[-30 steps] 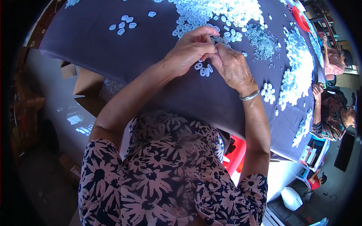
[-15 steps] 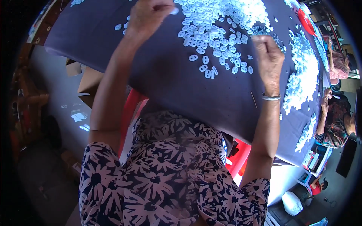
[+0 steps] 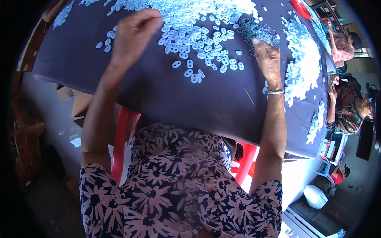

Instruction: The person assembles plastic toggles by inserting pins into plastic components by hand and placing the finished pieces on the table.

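Observation:
My left hand [image 3: 135,37] is raised over the dark tablecloth at the near left edge of a heap of small white oval plastic pieces with two holes [image 3: 186,33]. Its thumb and fingers are pinched together; whatever they hold is hidden. To the right, my right hand [image 3: 269,61] has its fingertips together at the near edge of a pile of small thin grey metal pins [image 3: 258,31]. I cannot make out a pin in its grip. A few loose oval pieces [image 3: 107,41] lie beside my left hand, and others are strewn in front of the heap.
A bright white heap [image 3: 303,59] spreads along the table's right side. One thin stick [image 3: 249,96] lies on the dark tablecloth [image 3: 170,99]. A red dish [image 3: 301,8] sits far right. Co-workers [image 3: 349,105] sit at the right; cardboard boxes [image 3: 81,104] stand below the left edge.
My view has shifted, so the table's contents appear further left. My right hand has moved to the pin pile, which it partly covered before. A white piece showed at my left fingertips earlier.

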`<act>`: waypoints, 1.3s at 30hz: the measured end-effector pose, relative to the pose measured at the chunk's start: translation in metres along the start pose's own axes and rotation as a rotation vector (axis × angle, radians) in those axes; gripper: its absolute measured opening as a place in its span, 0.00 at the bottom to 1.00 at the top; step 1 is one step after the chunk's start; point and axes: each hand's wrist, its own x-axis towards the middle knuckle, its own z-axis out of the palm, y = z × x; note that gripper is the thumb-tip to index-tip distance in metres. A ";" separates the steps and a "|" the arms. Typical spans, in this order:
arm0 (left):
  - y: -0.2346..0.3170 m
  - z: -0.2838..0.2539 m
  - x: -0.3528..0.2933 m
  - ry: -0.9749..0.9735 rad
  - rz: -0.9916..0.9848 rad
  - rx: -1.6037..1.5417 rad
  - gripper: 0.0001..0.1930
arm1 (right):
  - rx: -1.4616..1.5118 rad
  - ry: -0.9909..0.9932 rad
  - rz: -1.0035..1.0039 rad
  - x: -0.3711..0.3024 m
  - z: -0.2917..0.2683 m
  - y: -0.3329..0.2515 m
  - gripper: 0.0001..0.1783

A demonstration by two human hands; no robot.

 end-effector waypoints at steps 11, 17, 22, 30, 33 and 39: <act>0.048 0.073 -0.036 -0.075 -0.596 -0.561 0.24 | -0.389 -0.201 -0.415 -0.008 0.009 0.006 0.10; 0.043 0.075 -0.039 -0.005 -0.375 -0.512 0.23 | -0.528 -0.197 -0.377 -0.006 0.013 0.004 0.08; 0.035 0.078 -0.043 -0.101 -0.206 -0.437 0.14 | -0.358 -0.070 -0.328 -0.005 0.019 0.010 0.06; 0.039 0.100 -0.047 -0.179 -0.055 -0.487 0.21 | 0.206 -0.351 -0.045 -0.022 0.023 -0.038 0.07; 0.044 0.100 -0.049 -0.248 -0.025 -0.431 0.21 | 0.189 -0.396 0.017 -0.027 0.027 -0.047 0.07; 0.050 0.090 -0.049 -0.313 -0.151 -0.497 0.20 | 0.251 -0.448 0.052 -0.028 0.033 -0.049 0.05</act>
